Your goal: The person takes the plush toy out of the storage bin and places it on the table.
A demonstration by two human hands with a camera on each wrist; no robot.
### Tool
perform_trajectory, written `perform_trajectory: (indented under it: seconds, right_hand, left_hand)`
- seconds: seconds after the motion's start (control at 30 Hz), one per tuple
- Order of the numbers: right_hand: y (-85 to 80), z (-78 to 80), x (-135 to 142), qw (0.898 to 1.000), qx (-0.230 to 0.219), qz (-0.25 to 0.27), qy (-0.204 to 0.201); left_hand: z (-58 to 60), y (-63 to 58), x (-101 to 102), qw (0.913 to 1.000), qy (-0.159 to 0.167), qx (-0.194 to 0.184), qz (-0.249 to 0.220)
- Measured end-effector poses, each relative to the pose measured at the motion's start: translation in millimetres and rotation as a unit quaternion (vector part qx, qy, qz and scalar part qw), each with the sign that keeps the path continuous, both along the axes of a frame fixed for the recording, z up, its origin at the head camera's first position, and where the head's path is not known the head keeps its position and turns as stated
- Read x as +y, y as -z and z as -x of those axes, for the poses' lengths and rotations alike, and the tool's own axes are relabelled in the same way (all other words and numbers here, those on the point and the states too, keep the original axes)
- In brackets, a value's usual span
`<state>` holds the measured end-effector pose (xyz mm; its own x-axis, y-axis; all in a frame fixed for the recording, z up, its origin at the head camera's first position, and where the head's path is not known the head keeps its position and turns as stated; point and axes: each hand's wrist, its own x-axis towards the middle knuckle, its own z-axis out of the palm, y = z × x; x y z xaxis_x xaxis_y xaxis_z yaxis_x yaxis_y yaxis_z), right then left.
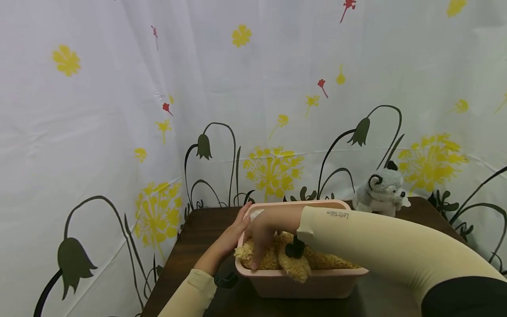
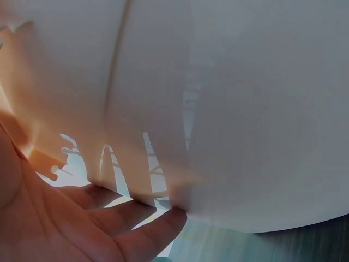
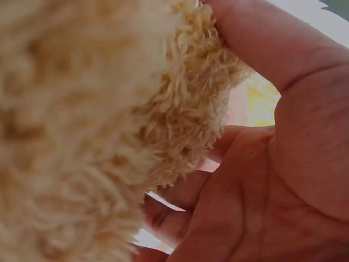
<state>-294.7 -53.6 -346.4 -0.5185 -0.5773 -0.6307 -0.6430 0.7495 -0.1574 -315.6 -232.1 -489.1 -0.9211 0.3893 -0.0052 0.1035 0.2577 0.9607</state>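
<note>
Head view: plush (image 1: 298, 267) lies grasped within right grip (image 1: 264, 229); extended left grip (image 1: 231, 237) touches bin (image 1: 303, 287).

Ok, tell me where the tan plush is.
In the head view, the tan plush lies in the pink bin, low and just right of centre, with the right hand on its left part.

Smooth plastic tub (image 1: 305, 285), rough curly-pile plush toy (image 1: 296, 267), fuzzy plush dog (image 1: 385, 186), wood-look table (image 1: 207, 222), creased fabric-like curtain (image 1: 115, 119), matt stretch-cloth sleeves (image 1: 376, 235).
</note>
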Motion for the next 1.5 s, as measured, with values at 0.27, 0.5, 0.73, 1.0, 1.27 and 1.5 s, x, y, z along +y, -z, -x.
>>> perform_trajectory:
  seconds: [0.27,0.5,0.73,1.0,1.27,1.5]
  right_hand:
    - [2.2,1.7,6.6,0.998,-0.035,0.042,0.016]
    - [-3.0,0.4,8.8,0.999,-0.024,0.049,0.003]
    - [-23.7,0.2,29.7,0.996,-0.024,0.082,0.026]
    - [-60.7,-2.7,82.6,0.967,-0.046,0.243,0.059]
    - [-84.2,-12.6,128.8,0.948,-0.013,0.315,0.031]
    - [-85.3,-24.2,153.3,0.943,0.123,0.308,-0.015]
  left_hand:
    - [-1.6,-2.1,0.1,1.0000,-0.002,0.002,0.000]
    - [-1.1,-3.0,0.1,1.0000,0.000,0.000,-0.004]
    - [-2.3,0.9,-1.7,0.9999,0.009,-0.013,0.000]
    - [1.0,-3.1,1.0,0.9998,0.018,0.000,-0.004]
    - [0.5,-7.0,1.2,0.9997,0.022,-0.008,-0.008]
    - [-1.6,-5.0,0.0,0.9998,0.022,-0.002,0.000]
